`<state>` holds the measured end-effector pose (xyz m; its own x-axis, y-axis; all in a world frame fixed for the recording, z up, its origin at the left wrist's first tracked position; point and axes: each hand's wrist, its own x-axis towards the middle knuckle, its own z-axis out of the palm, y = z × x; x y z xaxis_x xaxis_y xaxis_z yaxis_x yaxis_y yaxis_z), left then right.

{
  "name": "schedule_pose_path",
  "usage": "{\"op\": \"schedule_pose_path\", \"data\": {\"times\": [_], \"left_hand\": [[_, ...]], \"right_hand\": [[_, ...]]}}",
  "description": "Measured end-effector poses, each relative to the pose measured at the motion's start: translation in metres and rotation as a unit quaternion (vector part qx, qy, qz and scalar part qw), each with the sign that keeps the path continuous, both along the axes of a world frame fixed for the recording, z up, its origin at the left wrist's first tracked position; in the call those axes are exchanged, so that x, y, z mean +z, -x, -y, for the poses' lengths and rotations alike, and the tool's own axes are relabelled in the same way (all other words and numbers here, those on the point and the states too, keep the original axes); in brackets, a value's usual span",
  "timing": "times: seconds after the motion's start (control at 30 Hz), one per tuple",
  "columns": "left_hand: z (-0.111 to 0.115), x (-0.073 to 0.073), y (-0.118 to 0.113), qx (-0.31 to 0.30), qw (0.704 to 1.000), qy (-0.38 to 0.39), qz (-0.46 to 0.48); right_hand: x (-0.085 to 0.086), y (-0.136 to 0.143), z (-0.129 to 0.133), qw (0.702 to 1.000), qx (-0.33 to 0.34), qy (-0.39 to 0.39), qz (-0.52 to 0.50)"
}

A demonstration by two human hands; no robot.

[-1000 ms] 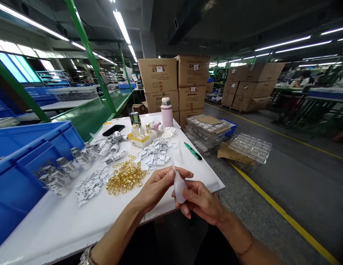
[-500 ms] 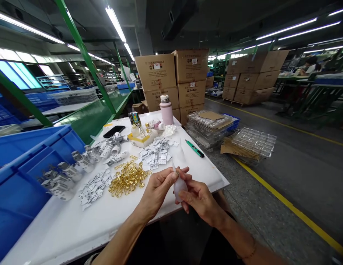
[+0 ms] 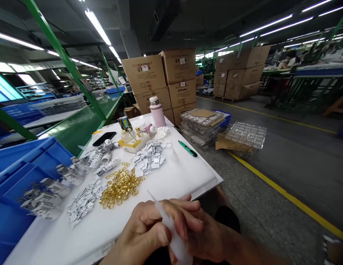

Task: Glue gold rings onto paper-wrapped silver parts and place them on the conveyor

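Left hand [image 3: 145, 230], right hand [image 3: 207, 239] both pinching pale translucent pointed bag [image 3: 171, 228].

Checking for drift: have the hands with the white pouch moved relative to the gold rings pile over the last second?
Yes. Both hands and the white pouch drew back toward the table's near edge, farther from the gold rings.
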<state>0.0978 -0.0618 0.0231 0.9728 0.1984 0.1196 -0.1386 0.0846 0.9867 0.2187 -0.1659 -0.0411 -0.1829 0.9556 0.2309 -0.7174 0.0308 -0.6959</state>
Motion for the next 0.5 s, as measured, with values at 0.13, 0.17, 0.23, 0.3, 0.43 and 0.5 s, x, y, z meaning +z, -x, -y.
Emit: {"op": "schedule_pose_path", "data": {"times": [0.13,0.17,0.23,0.3,0.43,0.5], "left_hand": [[0.002,-0.002,0.009,0.068,0.995,-0.071,-0.019],[0.002,-0.005,0.009,0.093,0.992,-0.077,-0.023],[0.0,-0.013,0.002,0.159,0.982,-0.094,-0.037],[-0.003,-0.022,-0.01,0.231,0.963,-0.131,-0.049],[-0.015,-0.04,-0.039,0.287,0.938,-0.191,-0.046],[-0.023,-0.043,-0.048,0.277,0.936,-0.214,-0.039]], "right_hand": [[0.007,-0.003,0.004,0.991,-0.07,-0.024,0.113],[0.006,-0.004,0.003,0.987,-0.093,-0.024,0.129],[0.002,-0.008,-0.003,0.964,-0.169,-0.023,0.205],[-0.003,-0.015,-0.012,0.887,-0.29,-0.045,0.358],[-0.014,-0.037,-0.031,0.709,-0.435,-0.066,0.551],[-0.019,-0.047,-0.036,0.688,-0.445,-0.043,0.572]]}}
